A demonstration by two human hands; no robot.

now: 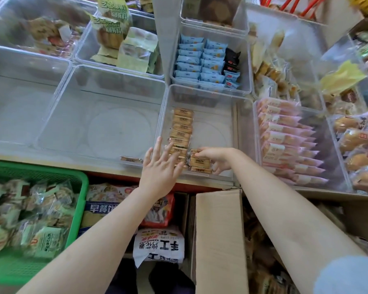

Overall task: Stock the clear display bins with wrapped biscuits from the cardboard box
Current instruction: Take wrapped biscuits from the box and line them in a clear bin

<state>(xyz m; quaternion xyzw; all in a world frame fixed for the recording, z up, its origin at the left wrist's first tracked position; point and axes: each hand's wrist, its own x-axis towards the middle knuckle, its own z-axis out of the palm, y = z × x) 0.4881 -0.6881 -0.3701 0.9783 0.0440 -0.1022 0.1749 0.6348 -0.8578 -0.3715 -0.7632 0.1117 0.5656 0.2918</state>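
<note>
Green plastic basket [81, 183] below a pale shelf edge [51, 159].

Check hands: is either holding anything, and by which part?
Right hand grips a small stack of wrapped biscuits from above, at its right end. Left hand holds nothing, fingers straight.

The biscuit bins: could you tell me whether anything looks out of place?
Yes: one tan wrapped biscuit lies alone at the front of the large clear bin left of the bin being stocked, apart from the neat biscuit row.
</note>
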